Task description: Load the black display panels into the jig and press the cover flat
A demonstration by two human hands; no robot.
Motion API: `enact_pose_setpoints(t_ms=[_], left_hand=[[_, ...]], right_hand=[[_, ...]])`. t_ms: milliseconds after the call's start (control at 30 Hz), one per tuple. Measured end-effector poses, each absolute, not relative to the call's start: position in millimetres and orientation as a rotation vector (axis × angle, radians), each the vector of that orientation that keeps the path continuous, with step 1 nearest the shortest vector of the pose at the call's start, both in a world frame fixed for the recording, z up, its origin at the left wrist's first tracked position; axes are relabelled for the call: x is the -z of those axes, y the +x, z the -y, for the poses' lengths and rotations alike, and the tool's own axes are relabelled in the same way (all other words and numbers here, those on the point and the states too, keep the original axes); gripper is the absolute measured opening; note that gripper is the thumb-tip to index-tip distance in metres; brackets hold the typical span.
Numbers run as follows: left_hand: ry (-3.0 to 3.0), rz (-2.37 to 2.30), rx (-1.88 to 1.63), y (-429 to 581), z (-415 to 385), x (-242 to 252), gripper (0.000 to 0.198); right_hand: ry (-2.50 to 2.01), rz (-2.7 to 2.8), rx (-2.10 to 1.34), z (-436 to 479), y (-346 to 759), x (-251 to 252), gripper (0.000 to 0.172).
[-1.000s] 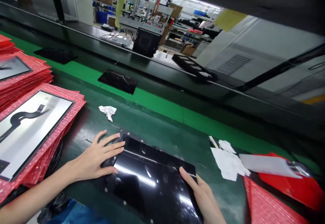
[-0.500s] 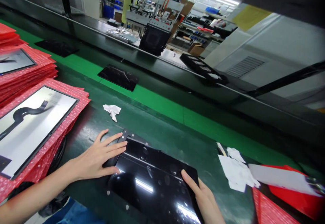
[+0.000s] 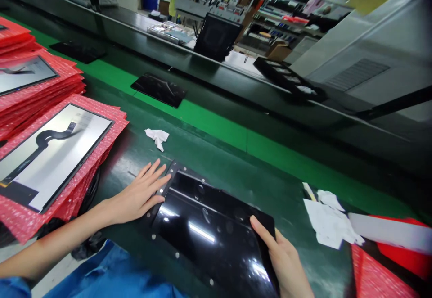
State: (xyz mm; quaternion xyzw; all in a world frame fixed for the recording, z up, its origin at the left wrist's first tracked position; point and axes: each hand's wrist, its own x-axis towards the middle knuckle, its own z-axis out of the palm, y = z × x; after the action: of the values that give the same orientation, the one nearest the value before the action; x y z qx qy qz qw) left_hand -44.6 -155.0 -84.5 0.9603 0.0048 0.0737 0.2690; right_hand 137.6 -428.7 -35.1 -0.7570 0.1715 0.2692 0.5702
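A glossy black screen panel (image 3: pixel 216 239) lies at the bottom middle, reflecting the ceiling lights. Under its left and front edges shows a dark base plate (image 3: pixel 160 214) with several pale round dots. My left hand (image 3: pixel 143 194) rests with fingers stretched out at the plate's upper left corner, fingertips by the panel's left edge. On the other side, my right hand (image 3: pixel 283 253) grips the panel's right edge, thumb on top; its other fingers are mostly hidden. A crumpled white wipe (image 3: pixel 157 138) lies beyond my left hand.
Red bubble-wrap sleeves (image 3: pixel 116 113) are stacked at left, with a display panel (image 3: pixel 57 154) bearing a black ribbon cable on top. White wipes (image 3: pixel 326 226) lie at right near a red sleeve (image 3: pixel 381 275). Black panels (image 3: pixel 158 90) sit on the green strip beyond.
The view has shifted, so the scene sits further right. My left hand's fingers have drawn back slightly from the panel's surface and lie closer together. The right hand keeps its grip.
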Motion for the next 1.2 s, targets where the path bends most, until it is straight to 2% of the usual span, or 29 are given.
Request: enact_pose_setpoints(t_ms=[267,467,900,1200], left_hand=[[2.627,0.132,-0.132,-49,158,84,0.052],[2.656,0.206,-0.184,-47,156,79,0.064],[2.808,0.177,-0.175,-47,166,80,0.074],[2.922,0.171,-0.106,-45,167,78,0.073]], right_hand=[[-1.839,-0.414,-0.608,437,136,41,0.070],[-1.929,-0.342,-0.520,438,135,42,0.066],[-1.985,-0.252,-0.481,438,136,51,0.053],[-2.013,-0.173,-0.406,441,138,61,0.056]])
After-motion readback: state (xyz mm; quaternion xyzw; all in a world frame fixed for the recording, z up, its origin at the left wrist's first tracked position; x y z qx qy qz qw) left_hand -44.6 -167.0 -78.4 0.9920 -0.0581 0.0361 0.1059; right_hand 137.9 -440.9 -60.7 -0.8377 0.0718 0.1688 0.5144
